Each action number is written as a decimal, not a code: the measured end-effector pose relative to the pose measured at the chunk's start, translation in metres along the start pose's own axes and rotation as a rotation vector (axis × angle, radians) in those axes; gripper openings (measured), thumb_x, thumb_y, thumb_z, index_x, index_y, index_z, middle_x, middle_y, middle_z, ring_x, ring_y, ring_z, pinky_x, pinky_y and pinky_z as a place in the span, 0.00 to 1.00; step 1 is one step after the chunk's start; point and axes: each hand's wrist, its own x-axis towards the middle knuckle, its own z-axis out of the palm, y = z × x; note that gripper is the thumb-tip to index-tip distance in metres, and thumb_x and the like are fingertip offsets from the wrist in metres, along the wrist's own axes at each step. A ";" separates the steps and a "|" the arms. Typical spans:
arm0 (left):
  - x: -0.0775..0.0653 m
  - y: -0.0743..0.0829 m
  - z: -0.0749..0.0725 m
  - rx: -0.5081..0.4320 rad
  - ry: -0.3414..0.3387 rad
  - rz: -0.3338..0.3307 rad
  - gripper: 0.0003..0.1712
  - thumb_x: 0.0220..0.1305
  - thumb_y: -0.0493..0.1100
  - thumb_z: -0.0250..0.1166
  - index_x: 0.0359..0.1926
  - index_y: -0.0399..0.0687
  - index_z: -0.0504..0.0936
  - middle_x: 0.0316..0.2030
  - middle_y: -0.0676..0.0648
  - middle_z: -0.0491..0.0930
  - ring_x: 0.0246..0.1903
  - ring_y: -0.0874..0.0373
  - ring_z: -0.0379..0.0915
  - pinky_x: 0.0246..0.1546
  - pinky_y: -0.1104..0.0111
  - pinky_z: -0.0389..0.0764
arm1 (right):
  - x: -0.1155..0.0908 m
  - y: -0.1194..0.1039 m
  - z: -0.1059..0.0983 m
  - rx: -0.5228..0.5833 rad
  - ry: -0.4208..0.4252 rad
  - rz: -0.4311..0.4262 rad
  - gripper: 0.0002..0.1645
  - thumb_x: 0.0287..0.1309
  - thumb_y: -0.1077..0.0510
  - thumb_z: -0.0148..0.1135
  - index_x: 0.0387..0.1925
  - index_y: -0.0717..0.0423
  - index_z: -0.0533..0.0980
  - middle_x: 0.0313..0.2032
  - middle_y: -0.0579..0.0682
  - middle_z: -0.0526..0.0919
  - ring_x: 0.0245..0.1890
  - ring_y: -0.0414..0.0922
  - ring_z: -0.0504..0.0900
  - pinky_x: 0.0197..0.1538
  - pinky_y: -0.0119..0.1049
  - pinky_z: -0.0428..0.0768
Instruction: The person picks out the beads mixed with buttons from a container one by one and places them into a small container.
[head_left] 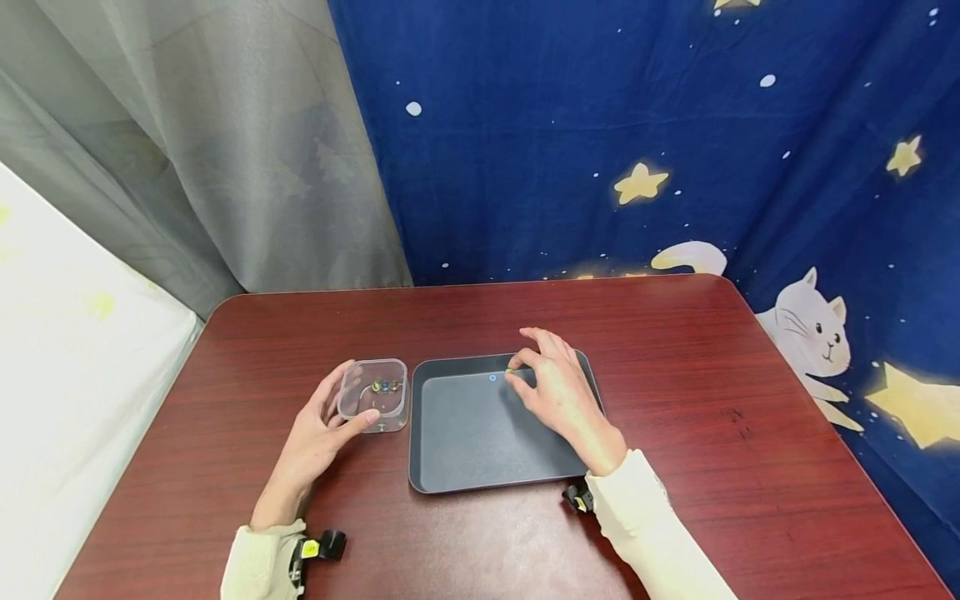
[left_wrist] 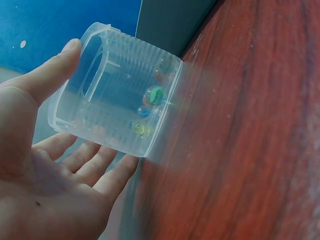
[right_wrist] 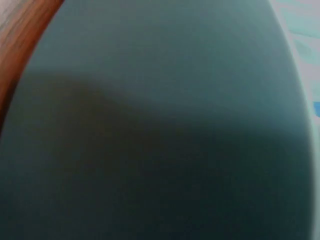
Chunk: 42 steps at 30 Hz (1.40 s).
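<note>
A clear plastic box (head_left: 372,392) stands on the table left of the tray, with several marbles (left_wrist: 155,95) lying in its bottom. My left hand (head_left: 318,433) holds the box from the left, thumb on its near side and fingers along the far side. Over the far part of a dark grey tray (head_left: 480,454), my right hand (head_left: 558,392) pinches a small yellow-green marble (head_left: 509,370) between thumb and forefinger. A blue marble (head_left: 492,378) lies in the tray just left of those fingertips. In the right wrist view, only the tray's blurred surface (right_wrist: 165,85) and edges show.
The reddish-brown wooden table (head_left: 690,375) extends around the tray and box. A blue star-patterned curtain (head_left: 525,150) and a grey curtain (head_left: 262,150) hang behind it. Each wrist carries a small black camera mount (head_left: 330,546).
</note>
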 end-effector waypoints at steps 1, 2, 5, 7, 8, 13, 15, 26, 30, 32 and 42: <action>0.000 0.000 0.000 -0.001 0.000 0.002 0.50 0.67 0.44 0.73 0.82 0.58 0.55 0.80 0.48 0.60 0.78 0.51 0.56 0.60 0.88 0.69 | 0.000 -0.001 0.000 -0.002 0.000 -0.002 0.04 0.63 0.53 0.74 0.34 0.45 0.85 0.70 0.53 0.75 0.74 0.55 0.69 0.76 0.57 0.65; 0.000 0.000 0.000 -0.003 -0.001 0.003 0.50 0.67 0.44 0.73 0.82 0.59 0.55 0.80 0.48 0.60 0.78 0.51 0.56 0.60 0.88 0.69 | 0.000 -0.001 0.001 -0.005 -0.001 -0.005 0.04 0.64 0.52 0.73 0.34 0.45 0.84 0.70 0.53 0.75 0.74 0.55 0.69 0.76 0.57 0.65; 0.000 -0.001 0.000 -0.001 -0.002 0.007 0.50 0.67 0.44 0.73 0.82 0.59 0.55 0.80 0.48 0.60 0.78 0.51 0.56 0.60 0.88 0.69 | 0.001 -0.004 0.003 -0.005 -0.007 -0.007 0.04 0.64 0.52 0.73 0.34 0.45 0.85 0.70 0.53 0.75 0.73 0.55 0.69 0.76 0.56 0.66; 0.000 -0.001 0.000 0.000 -0.003 0.008 0.50 0.67 0.44 0.73 0.82 0.59 0.55 0.80 0.48 0.60 0.78 0.51 0.56 0.60 0.88 0.69 | 0.000 -0.006 0.004 -0.007 -0.017 0.002 0.04 0.64 0.52 0.73 0.35 0.44 0.85 0.70 0.52 0.74 0.74 0.55 0.69 0.75 0.57 0.67; 0.000 -0.001 0.000 0.001 -0.003 0.007 0.50 0.67 0.45 0.73 0.82 0.59 0.55 0.80 0.48 0.60 0.78 0.51 0.56 0.60 0.88 0.69 | 0.000 -0.007 0.004 -0.009 -0.020 0.006 0.04 0.64 0.51 0.73 0.35 0.43 0.85 0.71 0.52 0.74 0.74 0.55 0.69 0.74 0.58 0.69; 0.000 -0.001 0.000 0.002 -0.003 0.002 0.50 0.67 0.45 0.73 0.82 0.63 0.56 0.80 0.48 0.59 0.79 0.51 0.55 0.60 0.88 0.69 | 0.000 -0.012 0.007 -0.014 -0.031 0.017 0.03 0.65 0.50 0.73 0.35 0.41 0.85 0.71 0.49 0.73 0.74 0.54 0.68 0.72 0.60 0.70; 0.000 -0.001 0.000 0.005 -0.002 0.002 0.50 0.67 0.45 0.73 0.82 0.62 0.56 0.80 0.49 0.59 0.80 0.51 0.54 0.60 0.88 0.68 | 0.000 -0.013 0.008 -0.009 -0.031 0.003 0.03 0.65 0.50 0.73 0.36 0.42 0.85 0.71 0.50 0.73 0.74 0.54 0.68 0.74 0.59 0.68; -0.001 -0.001 -0.001 0.024 -0.001 -0.005 0.50 0.67 0.46 0.73 0.82 0.63 0.55 0.80 0.50 0.60 0.81 0.51 0.53 0.60 0.89 0.66 | 0.003 -0.023 0.014 0.006 -0.032 -0.053 0.04 0.64 0.50 0.73 0.36 0.43 0.85 0.70 0.52 0.74 0.73 0.54 0.70 0.77 0.55 0.65; -0.001 0.000 -0.001 0.024 -0.002 0.000 0.50 0.67 0.46 0.73 0.82 0.61 0.55 0.80 0.49 0.60 0.80 0.51 0.53 0.60 0.89 0.67 | 0.004 -0.028 0.016 0.006 -0.039 -0.063 0.04 0.64 0.50 0.73 0.36 0.43 0.85 0.70 0.52 0.74 0.73 0.53 0.69 0.78 0.54 0.65; -0.001 0.000 -0.001 0.022 -0.001 0.003 0.50 0.67 0.46 0.73 0.82 0.59 0.55 0.80 0.49 0.60 0.80 0.50 0.54 0.60 0.89 0.67 | 0.004 -0.030 0.017 0.011 -0.042 -0.068 0.04 0.65 0.50 0.73 0.37 0.44 0.85 0.70 0.52 0.74 0.73 0.54 0.69 0.78 0.54 0.64; -0.002 0.000 0.000 0.007 -0.001 0.001 0.50 0.67 0.45 0.73 0.82 0.58 0.55 0.80 0.48 0.60 0.80 0.50 0.54 0.60 0.89 0.68 | 0.005 -0.039 0.020 0.031 -0.060 -0.077 0.04 0.66 0.50 0.72 0.38 0.43 0.85 0.71 0.51 0.73 0.74 0.53 0.69 0.78 0.53 0.64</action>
